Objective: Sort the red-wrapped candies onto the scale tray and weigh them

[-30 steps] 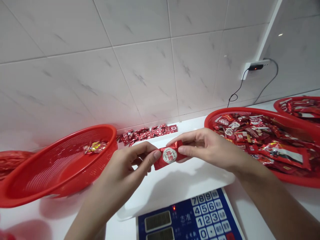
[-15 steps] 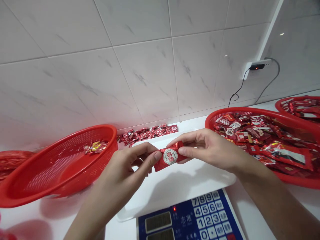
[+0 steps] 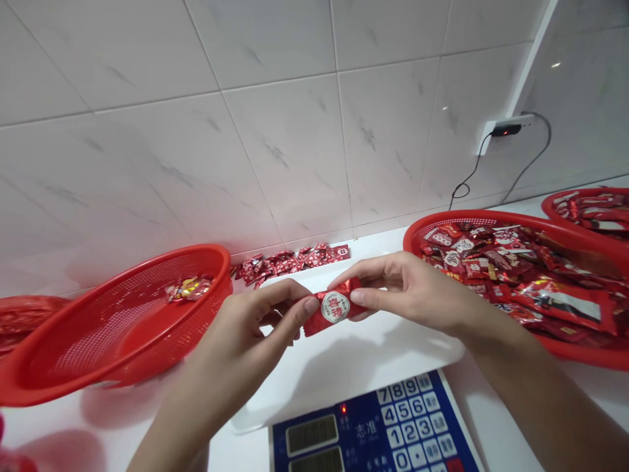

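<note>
A red wrapped candy (image 3: pixel 335 307) with a round white label faces me, stretched level between my two hands. My left hand (image 3: pixel 265 328) pinches its left end between thumb and fingers. At the other end, my right hand (image 3: pixel 393 288) grips the wrapper the same way. Both hands hold it above the white pan (image 3: pixel 373 367) of a weighing scale, which carries their shadow. The scale's blue panel (image 3: pixel 363 429), with number keys and dark displays, lies just below the pan.
On the left a red perforated basket (image 3: pixel 113 314) holds a little wrapped candy (image 3: pixel 189 288). To the right, another red basket (image 3: pixel 417 229) is full of red packets, with one more behind. Red candies (image 3: pixel 295 260) line the tiled wall. A black cord hangs from the socket (image 3: pixel 506 131).
Almost nothing differs. My hands stay in place with the candy between them, and the view has shifted very slightly.
</note>
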`<state>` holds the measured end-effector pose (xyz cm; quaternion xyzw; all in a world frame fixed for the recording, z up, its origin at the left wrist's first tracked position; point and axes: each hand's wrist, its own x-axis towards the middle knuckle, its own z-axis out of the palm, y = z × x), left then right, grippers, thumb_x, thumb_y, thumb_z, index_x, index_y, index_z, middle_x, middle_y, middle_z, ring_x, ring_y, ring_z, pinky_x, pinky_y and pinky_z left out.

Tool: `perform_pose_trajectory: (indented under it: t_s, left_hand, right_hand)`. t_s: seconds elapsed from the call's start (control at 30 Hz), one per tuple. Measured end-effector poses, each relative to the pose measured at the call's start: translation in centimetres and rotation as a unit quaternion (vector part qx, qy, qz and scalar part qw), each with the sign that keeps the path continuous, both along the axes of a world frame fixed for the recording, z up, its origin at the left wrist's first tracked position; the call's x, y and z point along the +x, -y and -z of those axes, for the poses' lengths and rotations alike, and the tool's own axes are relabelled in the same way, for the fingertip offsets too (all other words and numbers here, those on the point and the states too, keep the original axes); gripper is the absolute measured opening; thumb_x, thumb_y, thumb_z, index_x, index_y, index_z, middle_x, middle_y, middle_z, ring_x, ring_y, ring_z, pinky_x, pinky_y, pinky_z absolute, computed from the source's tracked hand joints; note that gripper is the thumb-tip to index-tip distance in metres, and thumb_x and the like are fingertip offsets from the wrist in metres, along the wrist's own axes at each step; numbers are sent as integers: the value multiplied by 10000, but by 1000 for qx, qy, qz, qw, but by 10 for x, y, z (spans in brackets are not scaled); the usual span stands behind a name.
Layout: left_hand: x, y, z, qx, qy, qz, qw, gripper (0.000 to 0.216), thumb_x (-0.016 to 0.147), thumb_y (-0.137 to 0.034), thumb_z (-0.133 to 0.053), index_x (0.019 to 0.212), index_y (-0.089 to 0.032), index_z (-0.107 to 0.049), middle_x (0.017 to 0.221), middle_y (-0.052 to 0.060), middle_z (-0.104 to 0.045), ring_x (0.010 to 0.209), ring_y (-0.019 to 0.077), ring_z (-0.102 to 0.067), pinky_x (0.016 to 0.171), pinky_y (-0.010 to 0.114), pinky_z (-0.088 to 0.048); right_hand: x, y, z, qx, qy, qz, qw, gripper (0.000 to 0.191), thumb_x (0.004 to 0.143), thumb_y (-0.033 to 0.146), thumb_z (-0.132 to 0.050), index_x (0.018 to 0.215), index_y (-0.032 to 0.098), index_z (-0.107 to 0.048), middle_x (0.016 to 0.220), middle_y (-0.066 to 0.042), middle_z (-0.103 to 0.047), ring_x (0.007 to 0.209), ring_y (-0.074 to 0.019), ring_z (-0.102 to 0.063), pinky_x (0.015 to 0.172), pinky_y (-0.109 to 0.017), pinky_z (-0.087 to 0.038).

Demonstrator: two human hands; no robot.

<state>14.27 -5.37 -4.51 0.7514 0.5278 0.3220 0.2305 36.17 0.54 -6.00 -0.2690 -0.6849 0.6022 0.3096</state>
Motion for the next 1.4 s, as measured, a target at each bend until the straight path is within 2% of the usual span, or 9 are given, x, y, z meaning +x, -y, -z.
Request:
perform_pose_trajectory:
  t_s: [0.17, 0.53, 1.1, 1.23, 1.33, 1.4]
  left_hand:
    - [0, -1, 0, -5, -3, 4, 1000, 308, 947, -419, -574, 758, -205, -690, 620, -10, -613, 562, 125, -553, 468, 189, -406]
    - [2, -2, 0, -9, -9, 4, 1000, 317, 956, -418, -563, 766, -200, -691, 623, -11, -612, 572, 124, -551, 478, 189, -413]
    - [2, -3, 1, 10, -12, 6, 1000, 316, 966, -402, -563, 740, -214, -676, 609, -26, -605, 550, 113, -550, 460, 178, -402]
    - [3, -4, 3, 55, -33, 1, 998, 288, 967, -349, -573, 730, -225, -681, 588, -40, -620, 515, 100, -550, 439, 168, -392]
    - [5, -5, 5, 153, -66, -29, 986, 195, 942, -265, -612, 782, -249, -723, 673, -48, -695, 566, 89, -610, 508, 158, -445]
    - [5, -6, 6, 225, -91, -26, 970, 166, 929, -229, -634, 810, -264, -744, 785, -42, -736, 649, 91, -663, 576, 161, -480]
  right_hand:
    - [0, -2, 3, -3, -10, 2, 1000, 176, 908, 125, -652, 1033, 157, -772, 947, -44, -774, 883, -143, -733, 833, -280, -599]
    - [0, -5, 5, -2, -3, -6, 1000, 171, 917, 130, -641, 1035, 166, -760, 976, -51, -765, 879, -146, -730, 843, -297, -599]
    - [-1, -5, 4, -40, -17, -1, 999, 143, 933, 81, -637, 1025, 145, -728, 900, -18, -735, 808, -88, -716, 794, -206, -603]
    - [1, -4, 4, -54, -11, -11, 998, 123, 944, 175, -665, 1052, 151, -719, 888, -13, -704, 768, -95, -700, 741, -224, -616]
    - [2, -4, 4, -70, -1, -17, 997, 247, 945, 354, -682, 1075, 146, -714, 881, -23, -672, 726, -123, -681, 648, -265, -623]
    - [2, -5, 4, -74, -2, -10, 997, 261, 940, 360, -686, 1086, 145, -700, 868, -27, -681, 731, -129, -682, 681, -282, -615]
